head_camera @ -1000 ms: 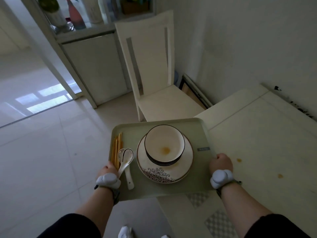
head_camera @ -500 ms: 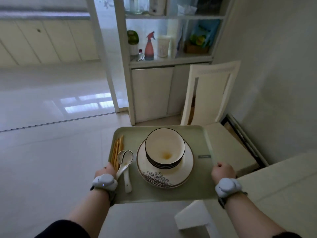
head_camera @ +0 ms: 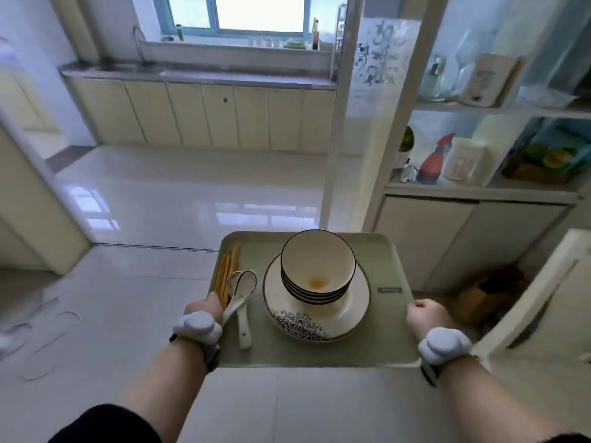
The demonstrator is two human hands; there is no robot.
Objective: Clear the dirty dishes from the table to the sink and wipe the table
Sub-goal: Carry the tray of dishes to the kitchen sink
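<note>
1. Two bare forearms reach forward from dark sleeves, each with a white wristband (head_camera: 196, 326) just behind the hand.
2. The left hand (head_camera: 204, 310) grips the left rim of a pale green tray (head_camera: 390, 330). Its fingers are clamped round the edge, and only the back of the hand shows.
3. The right hand (head_camera: 423, 318) grips the tray's right rim in the same way, fingers curled over the edge. The tray is held level in the air above the tiled floor (head_camera: 144, 298).
4. On the tray, nearest the left hand, two white spoons (head_camera: 244, 287) lie nested with their handles pointing toward the person. A bundle of wooden chopsticks (head_camera: 224, 276) lies along the left rim beside them.
5. A patterned plate (head_camera: 319, 324) sits at the tray's middle. A stack of dark-rimmed bowls (head_camera: 318, 260) stands on it, and the top bowl holds an orange smear.
6. To the right, a white chair (head_camera: 537, 302) stands blurred, close to a shelf unit (head_camera: 479, 193) that holds a red spray bottle (head_camera: 433, 161).
7. Across the glossy floor, a long kitchen desk (head_camera: 224, 76) runs under the window (head_camera: 259, 11). A tap (head_camera: 137, 36) rises at its left end, but the sink basin is too blurred to make out.
</note>
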